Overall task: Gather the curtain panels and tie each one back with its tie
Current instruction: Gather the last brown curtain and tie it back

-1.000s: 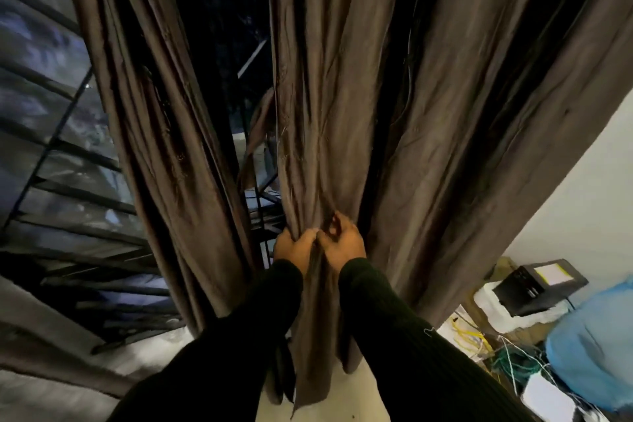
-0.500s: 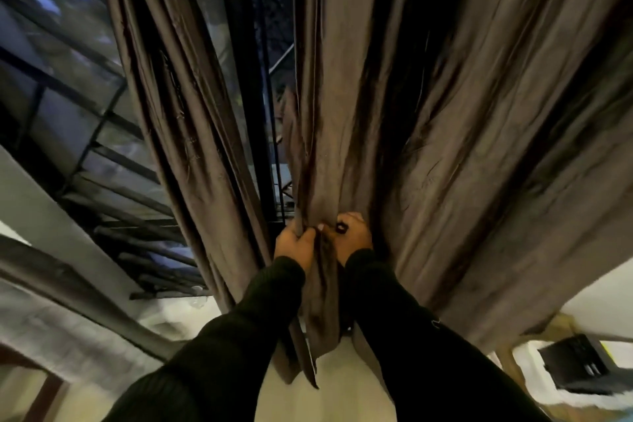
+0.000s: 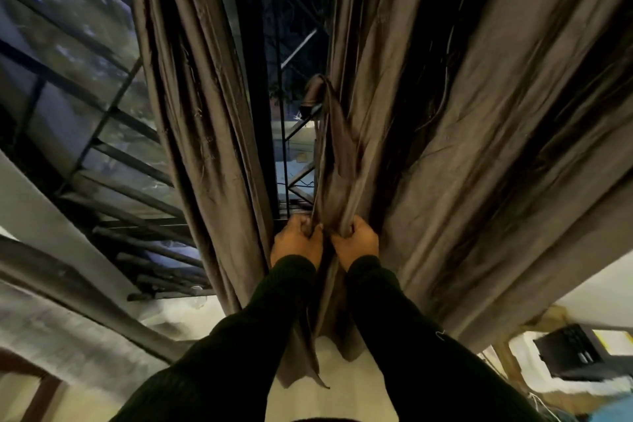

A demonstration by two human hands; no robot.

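Two brown satin curtain panels hang in front of a window. The left panel hangs loose and narrow. The right panel is wide, with deep folds. A matching fabric tie runs up along the right panel's inner edge to a knot near the window bar. My left hand and my right hand sit side by side, each with its fingers curled round the brown fabric at that inner edge. Whether the fabric they grip is tie or curtain edge is not clear.
A window with black metal bars fills the left and the gap between the panels. A white sill slopes below it. A black box on white cloth sits at the lower right against a pale wall.
The view has tilted up and shifted left, showing more window. Both hands have stayed together on the fabric and closed tighter round it; the strip above them now looks pulled taut.
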